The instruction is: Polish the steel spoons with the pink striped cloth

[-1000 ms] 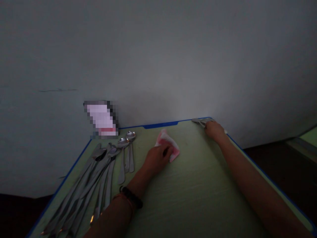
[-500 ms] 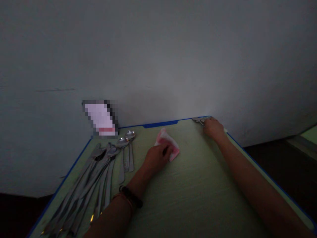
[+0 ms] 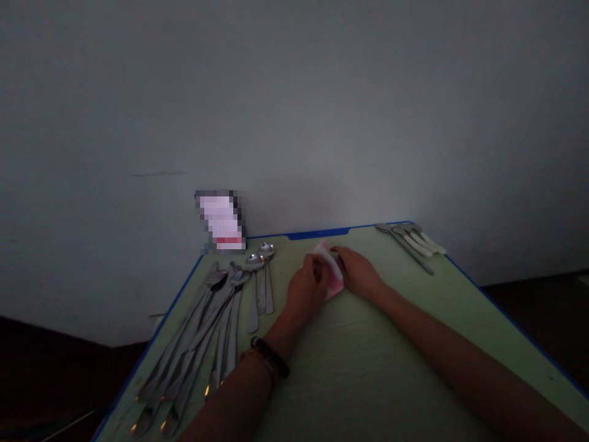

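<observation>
A small pink cloth (image 3: 332,270) lies on the green table (image 3: 368,362) near its far edge. My left hand (image 3: 307,288) grips the cloth's left side with curled fingers. My right hand (image 3: 356,273) holds its right side, fingers closed on it. The two hands meet over the cloth. A few spoons with pale handles (image 3: 411,240) lie at the far right corner, apart from both hands. A black bracelet sits on my left wrist.
Several metal spoons and other cutlery (image 3: 207,331) lie fanned out along the table's left side. A blurred-out small object (image 3: 221,222) stands at the far left corner against the grey wall. The table has a blue rim (image 3: 317,232). Dark floor lies beyond both sides.
My right hand left the spoons at the far right corner and came across to the pink cloth, joining my left hand on it. The camera view shifted left.
</observation>
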`<state>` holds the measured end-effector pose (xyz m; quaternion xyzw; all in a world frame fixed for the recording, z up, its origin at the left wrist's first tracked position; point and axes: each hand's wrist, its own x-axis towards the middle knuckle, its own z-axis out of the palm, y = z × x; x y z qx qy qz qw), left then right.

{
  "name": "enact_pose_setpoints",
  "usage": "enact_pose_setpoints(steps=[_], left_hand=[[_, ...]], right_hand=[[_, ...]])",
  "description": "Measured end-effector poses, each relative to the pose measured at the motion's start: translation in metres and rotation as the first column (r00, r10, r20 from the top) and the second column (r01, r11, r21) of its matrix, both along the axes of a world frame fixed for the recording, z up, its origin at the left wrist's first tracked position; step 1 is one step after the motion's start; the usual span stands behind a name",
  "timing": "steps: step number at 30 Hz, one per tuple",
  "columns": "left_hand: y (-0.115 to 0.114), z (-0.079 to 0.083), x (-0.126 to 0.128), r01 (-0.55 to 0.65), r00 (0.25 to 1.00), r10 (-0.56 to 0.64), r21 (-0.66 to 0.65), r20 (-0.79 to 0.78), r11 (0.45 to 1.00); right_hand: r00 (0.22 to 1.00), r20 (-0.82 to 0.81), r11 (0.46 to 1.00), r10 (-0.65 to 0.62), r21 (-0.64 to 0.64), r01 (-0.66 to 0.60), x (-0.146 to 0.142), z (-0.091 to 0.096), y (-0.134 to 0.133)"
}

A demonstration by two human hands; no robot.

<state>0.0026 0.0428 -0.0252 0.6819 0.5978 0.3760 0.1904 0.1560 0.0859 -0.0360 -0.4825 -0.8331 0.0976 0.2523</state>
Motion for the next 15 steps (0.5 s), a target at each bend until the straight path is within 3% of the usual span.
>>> enact_pose_setpoints(steps=[5, 8, 11, 15], left_hand=[[0.001, -0.003, 0.000, -0.010, 0.998, 0.011, -0.016, 0.059, 1.000], [0.005, 0.007, -0.006, -0.029, 0.998, 0.030, -0.025, 0.052, 0.999], [0.009, 0.027, -0.023, 0.011, 0.989, -0.021, -0.065, -0.145, 0.998], [0.014, 0.054, -0.059, 0.017, 0.877, -0.075, -0.125, -0.475, 0.992]], right_hand=[[0.972, -0.174, 0.984, 0.156, -0.061, -0.168, 0.005, 0.007, -0.004], [0.962, -0.203, 0.973, 0.181, -0.102, -0.205, 0.006, 0.010, -0.005], [0.962, -0.159, 0.974, 0.220, -0.027, -0.227, 0.005, 0.007, -0.003], [0.952, -0.101, 0.957, 0.290, 0.046, -0.287, 0.005, 0.002, 0.002]])
